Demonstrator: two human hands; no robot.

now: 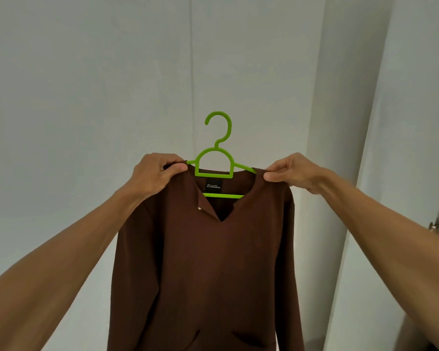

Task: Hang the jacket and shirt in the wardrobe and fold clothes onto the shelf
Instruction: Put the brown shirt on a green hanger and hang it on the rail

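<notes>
In front of the pale wall [86, 72], we hold the brown shirt [213, 262] up, hanging long between our arms. Our left hand [155, 176] pinches one shoulder, thumb and curled fingers on the cloth; our right hand [293, 173] pinches the other likewise. The green hanger [218, 153] sits inside the neck, hook upright above the collar. A black label [213, 186] shows inside the neck.

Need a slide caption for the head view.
Left hand and right hand pinch the shoulders of a brown shirt on a green hanger.
</notes>
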